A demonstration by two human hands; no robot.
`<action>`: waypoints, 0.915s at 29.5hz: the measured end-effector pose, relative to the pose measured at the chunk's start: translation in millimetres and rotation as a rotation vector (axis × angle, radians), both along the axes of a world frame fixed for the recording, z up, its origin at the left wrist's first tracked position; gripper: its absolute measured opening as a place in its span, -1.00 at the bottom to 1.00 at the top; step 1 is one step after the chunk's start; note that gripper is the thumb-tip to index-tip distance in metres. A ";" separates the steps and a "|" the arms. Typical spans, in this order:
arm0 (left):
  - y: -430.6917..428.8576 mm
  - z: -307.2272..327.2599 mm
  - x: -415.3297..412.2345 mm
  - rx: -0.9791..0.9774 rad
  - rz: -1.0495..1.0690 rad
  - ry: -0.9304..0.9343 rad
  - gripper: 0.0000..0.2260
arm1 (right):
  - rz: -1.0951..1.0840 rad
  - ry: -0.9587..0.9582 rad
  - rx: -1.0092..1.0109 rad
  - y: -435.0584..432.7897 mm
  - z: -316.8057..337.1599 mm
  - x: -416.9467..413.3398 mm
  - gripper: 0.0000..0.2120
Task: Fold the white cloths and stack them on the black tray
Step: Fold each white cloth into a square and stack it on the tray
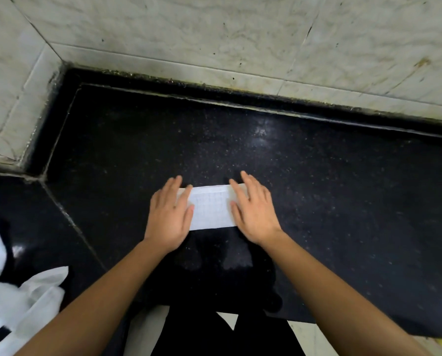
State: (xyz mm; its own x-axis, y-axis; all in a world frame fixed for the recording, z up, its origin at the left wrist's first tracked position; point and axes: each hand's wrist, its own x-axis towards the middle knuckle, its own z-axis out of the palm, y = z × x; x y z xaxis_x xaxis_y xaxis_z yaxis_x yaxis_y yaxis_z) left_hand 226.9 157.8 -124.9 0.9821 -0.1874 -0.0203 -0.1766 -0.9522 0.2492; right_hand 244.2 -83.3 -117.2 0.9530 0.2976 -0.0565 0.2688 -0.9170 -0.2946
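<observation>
On counter [330,201], cloth [210,210] long left-to-right.

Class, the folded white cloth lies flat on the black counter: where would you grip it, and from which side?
Pinch the two short ends of the folded white cloth, under the left hand and right hand, coming in from either side. It lies thin, long and flat on the black counter, so holding both ends probably keeps the fold shut.

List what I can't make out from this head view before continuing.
Head view: folded cloth, both ends covered by the left hand and right hand.
Head view: cloth pile, cut off by the left edge; count unclear.
Head view: black tray, nowhere in frame.
</observation>
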 end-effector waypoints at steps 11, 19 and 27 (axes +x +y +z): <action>4.4 -27.6 10.4 0.225 -0.150 0.168 -0.44 | 0.163 0.132 -0.296 6.4 -33.2 7.2 -0.32; 6.0 -35.9 9.4 0.232 -0.147 0.189 -0.43 | 0.193 0.202 -0.329 11.0 -37.7 9.9 -0.32; 0.1 -17.0 7.1 0.119 -0.094 0.217 -0.36 | -0.305 0.154 0.102 6.3 -2.1 -11.5 -0.36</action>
State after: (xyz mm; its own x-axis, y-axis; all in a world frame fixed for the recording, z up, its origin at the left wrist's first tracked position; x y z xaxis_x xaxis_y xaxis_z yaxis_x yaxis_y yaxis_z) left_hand 234.0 157.9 -141.9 0.9307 -0.2610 -0.2563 -0.2200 -0.9592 0.1778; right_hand 232.8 -77.0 -119.3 0.9815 0.0125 -0.1908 -0.0671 -0.9119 -0.4049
